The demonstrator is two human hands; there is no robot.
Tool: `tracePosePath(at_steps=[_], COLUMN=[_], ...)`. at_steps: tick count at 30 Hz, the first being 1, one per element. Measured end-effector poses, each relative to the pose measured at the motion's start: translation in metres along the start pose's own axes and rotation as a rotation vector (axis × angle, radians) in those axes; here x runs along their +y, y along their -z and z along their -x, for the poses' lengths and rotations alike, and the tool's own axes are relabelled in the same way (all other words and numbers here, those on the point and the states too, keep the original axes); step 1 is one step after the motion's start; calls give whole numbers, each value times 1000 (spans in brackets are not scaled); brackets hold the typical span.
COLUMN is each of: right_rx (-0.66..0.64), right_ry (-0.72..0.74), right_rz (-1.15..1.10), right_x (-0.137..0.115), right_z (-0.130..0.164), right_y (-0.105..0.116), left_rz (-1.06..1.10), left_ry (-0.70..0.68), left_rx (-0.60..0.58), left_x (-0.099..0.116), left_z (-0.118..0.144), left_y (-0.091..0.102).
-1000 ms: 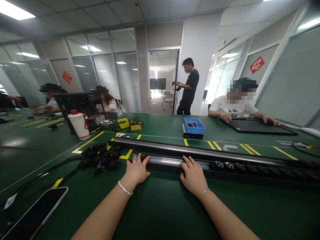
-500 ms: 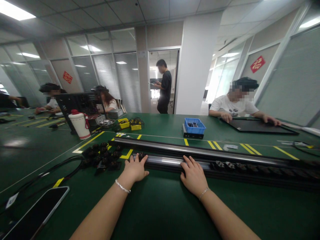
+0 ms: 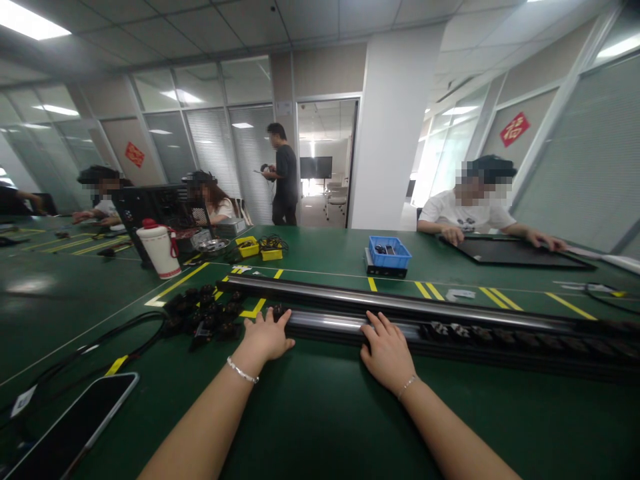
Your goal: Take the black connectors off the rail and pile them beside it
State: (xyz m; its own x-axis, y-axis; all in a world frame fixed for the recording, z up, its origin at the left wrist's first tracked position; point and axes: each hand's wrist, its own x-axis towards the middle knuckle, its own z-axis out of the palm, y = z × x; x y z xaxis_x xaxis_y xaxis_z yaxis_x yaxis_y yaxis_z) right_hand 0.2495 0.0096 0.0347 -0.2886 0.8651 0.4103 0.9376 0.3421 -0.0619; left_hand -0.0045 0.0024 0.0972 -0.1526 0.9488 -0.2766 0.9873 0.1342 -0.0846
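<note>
A long metal rail (image 3: pixel 325 323) lies across the green table in front of me. At its left end is my left hand (image 3: pixel 266 337), fingers spread, beside a small black part (image 3: pixel 281 312) there. My right hand (image 3: pixel 389 347) rests on the rail farther right with its fingers stretched over the edge. To the right of that hand, a row of several dark clip-like pieces (image 3: pixel 483 335) sits along the rail. A second long rail (image 3: pixel 400 302) lies parallel just behind. Left of my left hand is a pile of small black parts (image 3: pixel 207 313).
A phone (image 3: pixel 75 427) and black cables (image 3: pixel 125 328) lie at the left. Behind stand a white bottle (image 3: pixel 160 252), an open computer case (image 3: pixel 145 217), yellow bins (image 3: pixel 247 247) and a blue basket (image 3: pixel 390 252). Across the table, a co-worker (image 3: pixel 473 207) handles a dark panel (image 3: pixel 525 252).
My left hand has shifted slightly left along the rail's end. My right hand stays in place. In the background, the standing person has walked left, out of the doorway.
</note>
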Motion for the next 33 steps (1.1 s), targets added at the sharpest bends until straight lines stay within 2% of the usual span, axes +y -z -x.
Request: tracePosePath(at_steps=[10, 33], right_rx=[1, 4], right_ry=[2, -2], right_rz=[4, 3], right_x=[0, 0], right_z=[0, 0], right_y=[-2, -2], left_rz=[62, 106], left_ry=[15, 39], left_rx=[0, -53], left_x=[-17, -30], left_z=[-12, -17], left_y=[-4, 1])
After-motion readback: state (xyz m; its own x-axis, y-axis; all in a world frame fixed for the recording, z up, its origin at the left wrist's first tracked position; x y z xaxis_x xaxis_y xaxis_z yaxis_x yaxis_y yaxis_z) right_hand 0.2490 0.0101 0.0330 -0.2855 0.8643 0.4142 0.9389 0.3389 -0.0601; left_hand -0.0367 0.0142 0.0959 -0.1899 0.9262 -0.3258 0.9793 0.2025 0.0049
